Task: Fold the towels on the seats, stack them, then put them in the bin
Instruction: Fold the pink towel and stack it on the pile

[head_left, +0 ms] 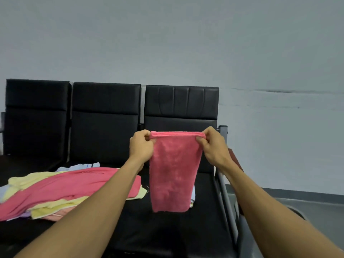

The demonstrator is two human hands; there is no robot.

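Note:
A pink towel hangs folded in the air above the right seat of a black three-seat bench. My left hand pinches its top left corner and my right hand pinches its top right corner, so the top edge is stretched level between them. On the middle seat lies a loose pile of towels, pink and pale yellow, with a light blue one at the back. Behind the hanging towel a small part of a white and yellow stack shows on the right seat.
The bench backrests stand against a grey wall. A grey metal armrest and frame close off the bench's right end. Beyond it is grey floor. No bin is in view.

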